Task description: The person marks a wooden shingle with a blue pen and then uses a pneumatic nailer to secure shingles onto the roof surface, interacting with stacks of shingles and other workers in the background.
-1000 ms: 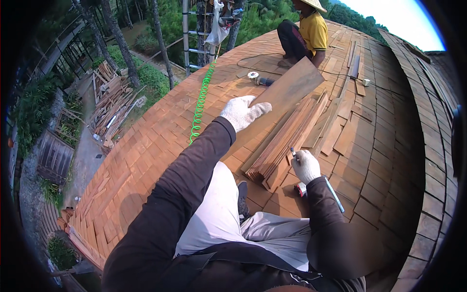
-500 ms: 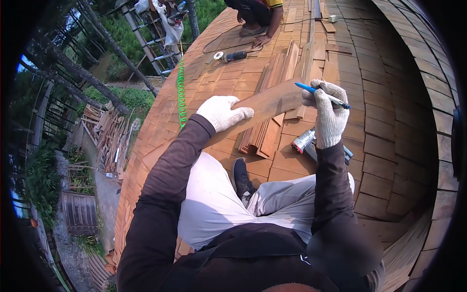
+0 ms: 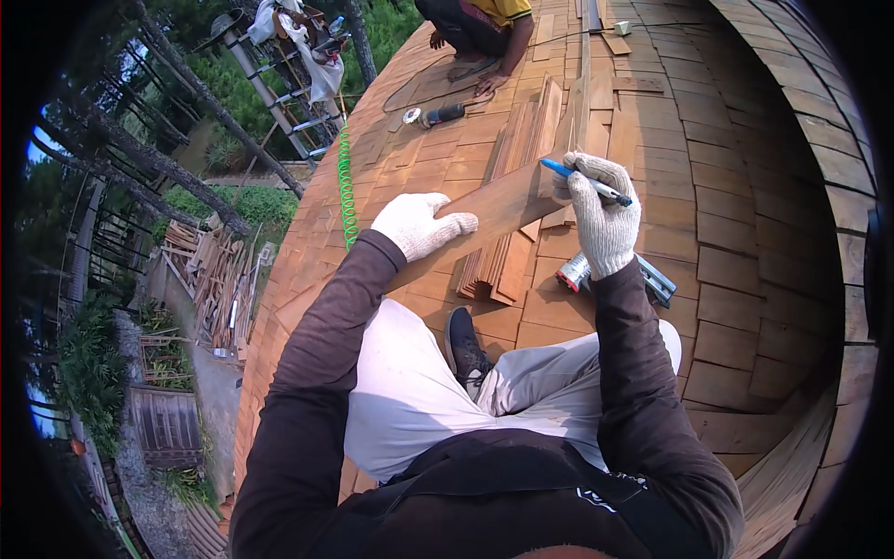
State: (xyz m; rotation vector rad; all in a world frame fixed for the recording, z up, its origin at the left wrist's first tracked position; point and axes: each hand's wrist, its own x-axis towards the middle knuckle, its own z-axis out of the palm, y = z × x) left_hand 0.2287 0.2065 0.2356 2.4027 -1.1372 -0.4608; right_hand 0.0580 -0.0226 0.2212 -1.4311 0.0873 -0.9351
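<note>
A long flat wooden board [image 3: 496, 213] slants across in front of me, its lower left part running behind my left forearm. My left hand [image 3: 422, 225], in a white knit glove, grips the board's upper edge with the thumb across its face. At the board's far right end is my right hand [image 3: 601, 212], also gloved, closed round a blue marker pen [image 3: 556, 169]. The pen lies crosswise in the fingers, blue end to the left. Whether the right fingertips touch the board I cannot tell. Beneath the board a stack of wooden shingles [image 3: 500, 267] rests on the roof.
A nail gun [image 3: 575, 271] lies by my right forearm. Farther off are an angle grinder [image 3: 438, 115] and a crouching person's hand [image 3: 491, 84]. A green coiled hose [image 3: 346, 186] hangs along the left roof edge, with a drop to the ground beyond. The shingled roof [image 3: 722, 270] curves at right.
My right hand with the marker pen has moved left, nearer the board's end. The board has shifted slightly left; my left hand keeps its grip.
</note>
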